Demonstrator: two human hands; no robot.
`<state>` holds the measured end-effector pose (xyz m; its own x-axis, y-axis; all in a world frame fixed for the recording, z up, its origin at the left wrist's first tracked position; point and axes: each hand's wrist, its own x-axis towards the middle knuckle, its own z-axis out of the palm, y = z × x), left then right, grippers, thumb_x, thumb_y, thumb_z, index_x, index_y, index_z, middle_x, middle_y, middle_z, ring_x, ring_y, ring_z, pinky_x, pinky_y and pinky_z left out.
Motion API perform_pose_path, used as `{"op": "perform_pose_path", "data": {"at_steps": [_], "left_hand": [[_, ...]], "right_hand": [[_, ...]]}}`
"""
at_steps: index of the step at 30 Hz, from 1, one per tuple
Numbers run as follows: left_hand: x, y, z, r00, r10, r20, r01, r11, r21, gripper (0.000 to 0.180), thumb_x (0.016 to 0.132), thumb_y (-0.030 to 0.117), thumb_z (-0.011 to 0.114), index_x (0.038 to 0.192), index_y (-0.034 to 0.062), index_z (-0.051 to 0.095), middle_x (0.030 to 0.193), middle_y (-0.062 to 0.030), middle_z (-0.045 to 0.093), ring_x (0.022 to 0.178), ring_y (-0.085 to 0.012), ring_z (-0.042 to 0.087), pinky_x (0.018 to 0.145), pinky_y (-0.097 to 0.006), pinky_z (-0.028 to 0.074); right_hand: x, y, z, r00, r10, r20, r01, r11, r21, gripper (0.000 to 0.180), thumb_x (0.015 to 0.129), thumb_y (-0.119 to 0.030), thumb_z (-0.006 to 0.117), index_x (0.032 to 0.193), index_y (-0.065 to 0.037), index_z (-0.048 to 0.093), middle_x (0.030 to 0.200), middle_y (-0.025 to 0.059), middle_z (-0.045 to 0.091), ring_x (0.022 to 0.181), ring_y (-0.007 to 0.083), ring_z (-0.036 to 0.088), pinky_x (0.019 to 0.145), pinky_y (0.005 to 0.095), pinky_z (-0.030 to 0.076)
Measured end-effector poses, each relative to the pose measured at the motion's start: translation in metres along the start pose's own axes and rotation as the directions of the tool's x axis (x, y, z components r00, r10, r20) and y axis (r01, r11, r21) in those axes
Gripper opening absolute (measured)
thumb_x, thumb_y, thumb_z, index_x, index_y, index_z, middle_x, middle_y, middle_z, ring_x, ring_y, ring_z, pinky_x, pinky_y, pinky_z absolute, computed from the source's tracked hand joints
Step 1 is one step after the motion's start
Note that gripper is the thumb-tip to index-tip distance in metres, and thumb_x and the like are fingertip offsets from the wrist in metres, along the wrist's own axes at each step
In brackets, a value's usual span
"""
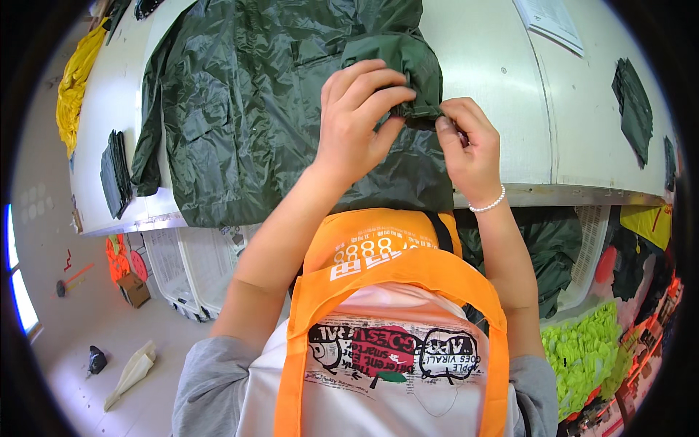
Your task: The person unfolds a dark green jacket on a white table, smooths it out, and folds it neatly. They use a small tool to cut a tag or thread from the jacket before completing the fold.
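Note:
A dark green, shiny rain jacket [240, 124] lies spread over the worktable, its lower hem near the front edge. One sleeve [419, 62] is folded across the right side, with its gathered cuff end between my hands. My left hand [357, 120] closes on this cuff, fingers curled over the cloth and thumb beneath. At its right edge, my right hand [470, 142] pinches a bit of the cuff between thumb and fingers. A bead bracelet circles my right wrist. The other sleeve [149, 138] hangs down along the jacket's left side.
The white worktable [488, 65] has folded dark green pieces [115, 175] at left and more [632, 109] at right. Paper sheets [551, 22] lie at the far right. Yellow cloth [79, 80] drapes over the left edge. Below stand white crates [186, 266] and lime-green cloth [582, 357].

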<state>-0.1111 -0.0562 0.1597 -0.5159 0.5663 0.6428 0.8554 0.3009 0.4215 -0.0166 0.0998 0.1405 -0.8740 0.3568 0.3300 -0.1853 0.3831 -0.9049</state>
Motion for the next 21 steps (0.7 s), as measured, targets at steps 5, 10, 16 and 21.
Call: {"op": "perform_pose_path", "data": {"at_steps": [5, 10, 16, 21], "left_hand": [[0.021, -0.004, -0.019, 0.775, -0.362, 0.518, 0.618, 0.604, -0.502, 0.017, 0.085, 0.012, 0.064, 0.094, -0.0013, 0.069, 0.081, -0.0042, 0.067, 0.075, -0.0124, 0.059, 0.071, -0.025, 0.045], [0.020, -0.006, -0.010, 0.588, -0.441, 0.678, 0.766, 0.033, -0.643, 0.024, 0.087, 0.020, 0.060, 0.089, -0.0035, 0.067, 0.078, -0.0038, 0.067, 0.070, -0.0096, 0.061, 0.069, -0.024, 0.048], [0.026, -0.004, -0.009, 0.544, -0.510, 0.666, 0.801, 0.079, -0.594, 0.022, 0.086, 0.019, 0.058, 0.078, 0.0001, 0.066, 0.075, -0.0019, 0.065, 0.067, -0.0077, 0.059, 0.064, -0.022, 0.045], [0.034, 0.002, -0.009, 0.524, -0.508, 0.683, 0.825, 0.105, -0.555, 0.023, 0.085, 0.019, 0.057, 0.076, 0.0002, 0.066, 0.071, 0.0002, 0.063, 0.066, -0.0060, 0.055, 0.062, -0.022, 0.041]], "right_hand": [[0.015, -0.007, -0.021, 0.930, 0.329, 0.165, -0.364, 0.887, 0.283, 0.021, 0.090, -0.009, 0.056, 0.072, 0.000, 0.051, 0.064, -0.0035, 0.041, 0.059, 0.0034, 0.033, 0.052, 0.0210, 0.029], [0.022, -0.005, -0.022, 0.969, 0.235, 0.076, -0.243, 0.963, 0.120, 0.021, 0.090, -0.018, 0.062, 0.083, -0.001, 0.052, 0.074, -0.0010, 0.045, 0.064, 0.0061, 0.040, 0.054, 0.0219, 0.036], [0.016, -0.038, -0.029, 0.997, -0.065, 0.028, 0.070, 0.960, -0.271, 0.028, 0.086, -0.022, 0.067, 0.104, -0.004, 0.053, 0.096, 0.0098, 0.055, 0.080, 0.0216, 0.063, 0.060, 0.0308, 0.050], [0.017, -0.038, -0.028, 0.992, -0.080, 0.098, 0.110, 0.928, -0.356, 0.017, 0.084, -0.016, 0.067, 0.094, -0.006, 0.058, 0.087, 0.0063, 0.057, 0.069, 0.0216, 0.063, 0.060, 0.0286, 0.049]]}}
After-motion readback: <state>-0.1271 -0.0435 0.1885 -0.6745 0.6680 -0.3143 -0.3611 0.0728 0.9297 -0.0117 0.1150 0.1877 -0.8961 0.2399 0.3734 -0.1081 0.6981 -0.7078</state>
